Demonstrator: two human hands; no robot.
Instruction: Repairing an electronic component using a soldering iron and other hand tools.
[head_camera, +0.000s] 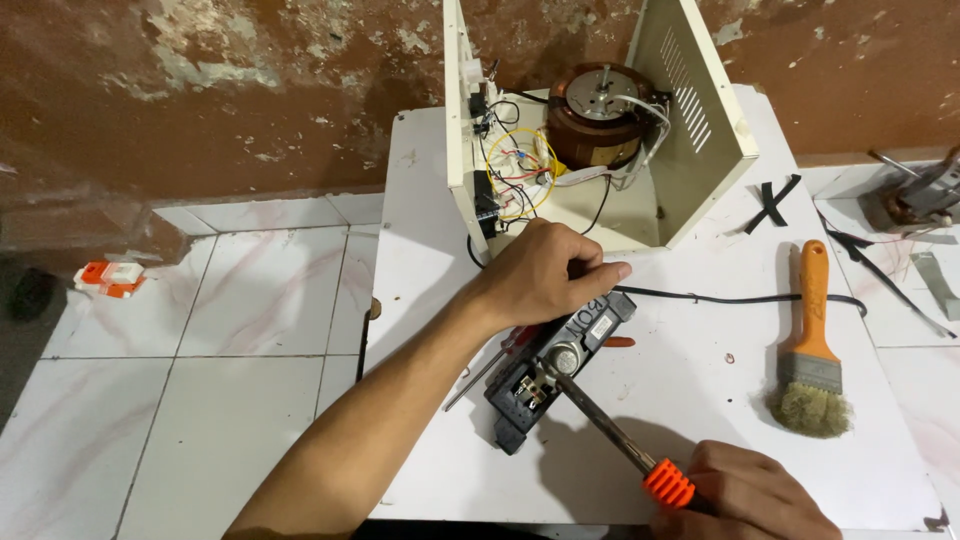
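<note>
Leftward of the left hand's fingers, the white desk is ending at a straight edge, with tiled floor lying open beyond it and a small orange-and-white part sitting well apart on the tiles. The left hand is reaching in from the lower left, forearm running diagonally up, palm down, fingers held together and pressing on the upper end of the black component. That black component is lying on the desk just below those fingers, its long axis running from lower left to upper right. A thin metal rod is lying beside it on the left. Beyond the fingers, the cream metal housing is standing open with a copper coil and wires inside. The right hand is coming in at the bottom edge, fingers clamped round the orange-and-black handle of a screwdriver, whose shaft is pointing up-left with its tip on the black component. Right of these fingers, bare desk is lying open up to an orange-handled brush, a black cable running across above it.
</note>
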